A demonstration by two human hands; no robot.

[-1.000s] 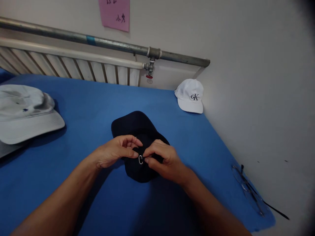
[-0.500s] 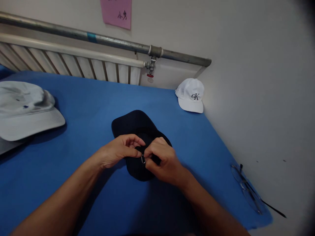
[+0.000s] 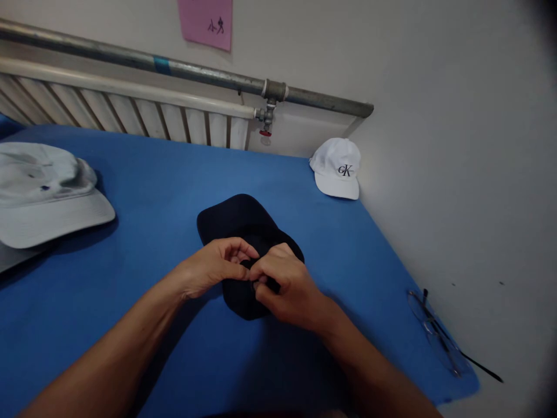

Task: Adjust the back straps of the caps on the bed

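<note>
A dark navy cap (image 3: 237,223) lies in the middle of the blue table (image 3: 174,180), its back facing me. Both my hands meet at the cap's rear strap. My left hand (image 3: 215,270) pinches the strap with thumb and fingers curled. My right hand (image 3: 285,284) is closed on the strap beside it, fingertips touching the left ones. The small metal buckle is hidden under my fingers.
A white cap with a black logo (image 3: 337,168) sits at the table's far right corner. A pale grey hat (image 3: 43,197) lies at the left edge. Eyeglasses (image 3: 439,337) rest near the right edge. A radiator (image 3: 130,116) and a pipe (image 3: 195,72) run along the wall.
My hands have closed together over the cap's strap. The metal buckle, visible between my fingers earlier, is now covered by them.
</note>
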